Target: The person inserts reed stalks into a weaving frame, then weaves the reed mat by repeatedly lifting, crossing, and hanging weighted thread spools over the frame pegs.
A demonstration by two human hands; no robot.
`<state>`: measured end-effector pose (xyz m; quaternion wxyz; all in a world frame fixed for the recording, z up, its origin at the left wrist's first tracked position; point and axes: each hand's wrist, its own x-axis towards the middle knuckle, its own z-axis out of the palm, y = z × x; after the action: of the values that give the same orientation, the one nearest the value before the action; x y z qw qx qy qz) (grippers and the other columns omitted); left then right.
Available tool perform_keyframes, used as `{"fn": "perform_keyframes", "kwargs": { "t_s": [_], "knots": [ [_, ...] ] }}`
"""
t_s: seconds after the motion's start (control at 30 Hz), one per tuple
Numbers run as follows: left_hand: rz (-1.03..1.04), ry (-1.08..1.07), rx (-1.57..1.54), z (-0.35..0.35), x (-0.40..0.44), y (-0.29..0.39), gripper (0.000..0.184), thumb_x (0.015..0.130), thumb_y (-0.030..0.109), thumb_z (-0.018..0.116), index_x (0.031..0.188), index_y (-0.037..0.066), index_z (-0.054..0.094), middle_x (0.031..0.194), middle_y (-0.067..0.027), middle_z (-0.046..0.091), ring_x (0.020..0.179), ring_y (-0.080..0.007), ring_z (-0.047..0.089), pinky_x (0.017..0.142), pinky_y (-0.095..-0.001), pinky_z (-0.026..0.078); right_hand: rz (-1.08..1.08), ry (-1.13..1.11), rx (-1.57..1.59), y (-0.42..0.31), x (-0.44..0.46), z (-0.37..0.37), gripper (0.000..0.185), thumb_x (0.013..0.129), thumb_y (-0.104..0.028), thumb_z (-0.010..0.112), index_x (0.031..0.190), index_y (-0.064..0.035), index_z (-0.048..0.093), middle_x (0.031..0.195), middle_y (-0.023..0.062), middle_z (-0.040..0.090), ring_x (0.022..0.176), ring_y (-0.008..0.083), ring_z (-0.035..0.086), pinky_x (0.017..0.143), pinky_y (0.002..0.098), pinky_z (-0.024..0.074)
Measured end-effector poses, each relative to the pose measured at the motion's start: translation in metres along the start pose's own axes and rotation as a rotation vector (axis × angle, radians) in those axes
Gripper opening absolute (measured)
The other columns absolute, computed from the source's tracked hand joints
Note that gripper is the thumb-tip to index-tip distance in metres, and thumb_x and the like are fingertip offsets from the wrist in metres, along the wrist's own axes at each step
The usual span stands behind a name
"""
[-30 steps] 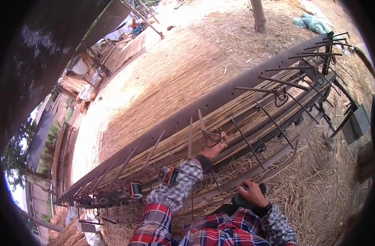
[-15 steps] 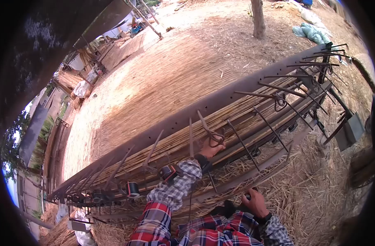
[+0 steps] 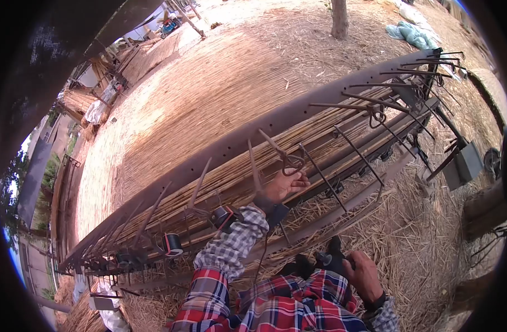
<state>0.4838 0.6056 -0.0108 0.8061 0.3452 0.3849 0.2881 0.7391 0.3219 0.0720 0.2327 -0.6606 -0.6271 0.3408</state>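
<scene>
My left hand [image 3: 285, 185] is over the long metal frame, just under a bent metal hook [image 3: 292, 162]. Its fingers are partly spread and seem to hold nothing; whether a fingertip touches the hook I cannot tell. Beside it, a bundle of reeds [image 3: 231, 176] lies lengthwise along a thick metal pipe [image 3: 209, 159]. My right hand [image 3: 365, 276] is low by my lap, fingers curled; what may be inside them is hidden. Left of my left forearm are thread spools [image 3: 172, 244] mounted on the frame.
A broad reed mat [image 3: 198, 94] stretches over the ground beyond the pipe. Metal rods [image 3: 358, 155] stick out along the frame. Loose straw [image 3: 408, 249] covers the ground at right. A tree trunk [image 3: 340, 19] and a pale green bag [image 3: 411, 34] are farther back.
My left hand's fingers have loosened and spread below the hook. My right hand has shifted slightly right and down in view. The whole scene has shifted a little left as my head moved.
</scene>
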Motion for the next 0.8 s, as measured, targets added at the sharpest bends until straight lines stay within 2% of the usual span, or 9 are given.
{"fn": "perform_keyframes", "kwargs": {
  "t_s": [0.1,0.27,0.37,0.4,0.43,0.53,0.6,0.67,0.8],
  "knots": [
    [0.012,0.017,0.015,0.0,-0.004,-0.004,0.024,0.1,0.012,0.05,0.116,-0.006,0.054,0.105,-0.014,0.061,0.099,-0.0254,0.064,0.094,-0.0399,0.053,0.091,-0.014,0.01,-0.026,-0.011,-0.036,0.019,0.086,-0.018,0.064,0.087,0.0,0.058,0.084,0.0189,0.059,0.077,0.0385,0.06,0.066,0.0442,0.0462],
    [0.054,0.088,0.151,-0.004,-0.005,-0.008,0.022,0.099,0.012,0.051,0.116,0.0,0.057,0.107,-0.0085,0.061,0.099,-0.0184,0.061,0.094,-0.0352,0.049,0.063,-0.13,-0.028,-0.066,-0.013,-0.084,0.02,0.085,-0.02,0.065,0.085,-0.0001,0.06,0.079,0.0168,0.06,0.072,0.0358,0.06,0.065,0.0424,0.0468],
    [0.099,0.126,0.211,0.001,-0.004,-0.009,0.021,0.098,0.012,0.052,0.117,0.005,0.058,0.108,-0.0038,0.061,0.103,-0.015,0.058,0.096,-0.0343,0.045,-0.045,0.009,0.139,-0.093,0.025,-0.104,0.016,0.087,-0.014,0.062,0.089,0.0013,0.062,0.074,0.0127,0.058,0.065,0.0252,0.059,0.06,0.0348,0.0452],
    [0.126,0.168,0.257,0.003,-0.006,-0.01,0.022,0.097,0.012,0.053,0.117,0.006,0.058,0.109,-0.0016,0.061,0.105,-0.0136,0.057,0.098,-0.034,0.044,-0.04,0.119,0.294,-0.108,0.045,-0.104,0.014,0.089,-0.011,0.061,0.091,0.0023,0.062,0.071,0.009,0.055,0.061,0.0164,0.055,0.057,0.0295,0.0418],
    [0.14,0.146,0.278,0.0,-0.005,-0.012,0.025,0.096,0.015,0.055,0.119,0.008,0.057,0.112,0.0014,0.059,0.11,-0.0112,0.053,0.099,-0.0324,0.041,-0.176,0.224,0.266,-0.117,0.07,-0.102,0.013,0.091,-0.009,0.059,0.089,0.0032,0.061,0.069,0.0062,0.054,0.059,0.0123,0.051,0.054,0.0276,0.0389],
    [0.224,0.209,0.339,0.006,-0.001,-0.017,0.035,0.091,0.009,0.057,0.124,-0.001,0.055,0.116,-0.0069,0.061,0.11,-0.0148,0.056,0.099,-0.0329,0.043,-0.431,0.359,0.285,-0.153,0.138,-0.093,0.011,0.09,-0.007,0.06,0.088,0.0037,0.061,0.069,0.0092,0.054,0.058,0.0152,0.051,0.054,0.0293,0.0385],
    [0.25,0.207,0.388,0.004,0.005,-0.026,0.04,0.092,0.014,0.058,0.129,0.001,0.051,0.123,-0.0067,0.057,0.113,-0.0149,0.053,0.099,-0.0316,0.042,-0.528,0.386,0.222,-0.173,0.166,-0.09,0.011,0.089,-0.007,0.06,0.088,0.0037,0.061,0.069,0.0109,0.055,0.057,0.0176,0.052,0.054,0.0307,0.0392],
    [0.28,0.21,0.433,0.007,0.006,-0.027,0.047,0.093,0.019,0.06,0.135,0.003,0.046,0.129,-0.0064,0.054,0.117,-0.0149,0.051,0.098,-0.0304,0.04,-0.786,0.411,0.057,-0.187,0.181,-0.089,0.012,0.087,-0.008,0.061,0.087,0.0037,0.061,0.072,0.0147,0.057,0.058,0.0248,0.055,0.055,0.0355,0.0418],
    [0.344,0.242,0.393,0.02,-0.007,-0.026,0.053,0.091,0.014,0.059,0.139,-0.001,0.041,0.138,-0.0169,0.049,0.128,-0.0246,0.046,0.103,-0.0346,0.039,-0.893,0.325,0.01,-0.19,0.177,-0.09,0.011,0.086,-0.009,0.062,0.086,0.0021,0.062,0.078,0.0149,0.061,0.062,0.0299,0.058,0.058,0.0399,0.0442]
  ]
}}
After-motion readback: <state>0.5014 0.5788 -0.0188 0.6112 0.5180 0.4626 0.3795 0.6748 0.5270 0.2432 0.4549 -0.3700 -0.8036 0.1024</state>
